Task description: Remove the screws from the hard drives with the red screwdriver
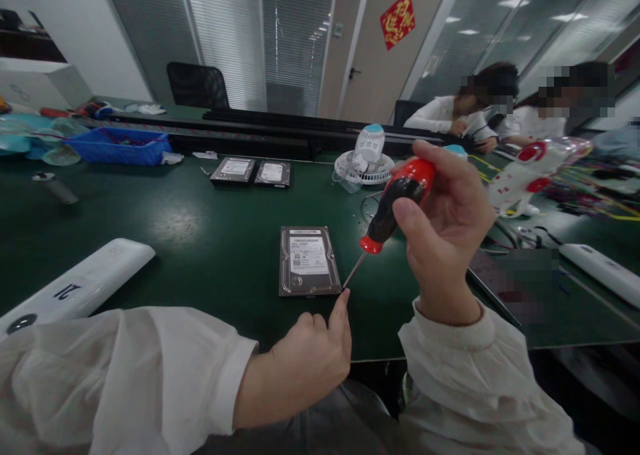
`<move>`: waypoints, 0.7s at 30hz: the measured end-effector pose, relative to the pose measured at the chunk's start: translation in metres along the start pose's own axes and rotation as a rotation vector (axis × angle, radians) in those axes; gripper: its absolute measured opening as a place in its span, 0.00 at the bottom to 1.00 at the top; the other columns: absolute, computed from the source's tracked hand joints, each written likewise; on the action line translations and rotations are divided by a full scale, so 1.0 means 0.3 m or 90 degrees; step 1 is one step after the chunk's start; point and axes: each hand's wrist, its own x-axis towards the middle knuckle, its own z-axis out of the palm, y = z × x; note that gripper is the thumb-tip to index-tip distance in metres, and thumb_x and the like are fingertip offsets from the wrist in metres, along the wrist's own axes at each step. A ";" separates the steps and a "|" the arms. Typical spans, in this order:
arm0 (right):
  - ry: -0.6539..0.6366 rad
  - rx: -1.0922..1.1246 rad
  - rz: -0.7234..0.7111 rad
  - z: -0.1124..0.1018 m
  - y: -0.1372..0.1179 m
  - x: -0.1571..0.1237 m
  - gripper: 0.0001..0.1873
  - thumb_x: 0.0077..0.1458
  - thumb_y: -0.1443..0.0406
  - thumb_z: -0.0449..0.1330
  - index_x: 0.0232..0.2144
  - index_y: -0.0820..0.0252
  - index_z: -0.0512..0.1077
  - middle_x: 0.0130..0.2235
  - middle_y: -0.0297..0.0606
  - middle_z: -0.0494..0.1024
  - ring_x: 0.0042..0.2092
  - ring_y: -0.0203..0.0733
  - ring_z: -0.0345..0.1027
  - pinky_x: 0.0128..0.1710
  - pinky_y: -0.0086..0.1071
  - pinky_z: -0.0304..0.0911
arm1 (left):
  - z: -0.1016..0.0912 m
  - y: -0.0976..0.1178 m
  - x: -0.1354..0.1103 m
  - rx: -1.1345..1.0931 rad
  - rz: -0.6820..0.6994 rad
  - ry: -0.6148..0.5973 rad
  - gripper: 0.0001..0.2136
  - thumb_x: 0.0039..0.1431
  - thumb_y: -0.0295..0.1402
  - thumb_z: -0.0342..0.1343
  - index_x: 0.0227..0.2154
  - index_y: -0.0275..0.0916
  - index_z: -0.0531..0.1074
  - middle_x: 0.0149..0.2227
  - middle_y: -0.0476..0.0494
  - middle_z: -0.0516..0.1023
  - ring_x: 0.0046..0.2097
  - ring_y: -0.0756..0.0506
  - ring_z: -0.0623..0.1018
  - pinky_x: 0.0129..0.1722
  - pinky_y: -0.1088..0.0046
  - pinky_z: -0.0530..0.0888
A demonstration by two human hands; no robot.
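Note:
A screwdriver (400, 198) with a red and black handle slants down to the left, my right hand (447, 221) closed around its grip. Its thin metal shaft ends at the near right corner of a hard drive (309, 261), which lies label up on the green table. Right at that corner, the index fingertip of my left hand (320, 348) meets the screwdriver's tip. The other fingers of this hand are curled in, and its thumb is hidden. Whatever is pinched at the tip is too small to make out.
Two more hard drives (250, 172) lie farther back on the table (200, 221). Behind the right hand are a white fan (369, 155), small loose screws and cables. A blue bin (120, 147) and a white device (80, 281) are at left. Two people sit at far right.

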 end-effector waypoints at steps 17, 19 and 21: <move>0.047 0.015 -0.044 0.014 0.002 0.011 0.28 0.44 0.57 0.74 0.48 0.46 0.73 0.45 0.35 0.74 0.43 0.44 0.74 0.41 0.40 0.76 | 0.000 -0.002 0.003 -0.013 -0.009 0.025 0.21 0.65 0.25 0.46 0.56 0.20 0.73 0.60 0.15 0.69 0.25 0.48 0.77 0.21 0.72 0.70; 0.053 0.018 -0.024 0.011 0.005 0.007 0.25 0.47 0.57 0.71 0.49 0.46 0.73 0.45 0.36 0.75 0.43 0.45 0.74 0.42 0.43 0.76 | 0.002 -0.003 0.004 -0.011 -0.011 0.032 0.21 0.65 0.25 0.45 0.56 0.20 0.73 0.60 0.15 0.69 0.25 0.48 0.76 0.21 0.72 0.70; 0.034 0.031 0.004 0.009 0.006 0.000 0.24 0.52 0.55 0.67 0.51 0.45 0.72 0.46 0.38 0.77 0.45 0.48 0.75 0.44 0.45 0.76 | 0.004 -0.003 0.004 -0.009 -0.011 0.037 0.21 0.65 0.25 0.45 0.56 0.20 0.73 0.60 0.15 0.69 0.24 0.49 0.76 0.21 0.71 0.70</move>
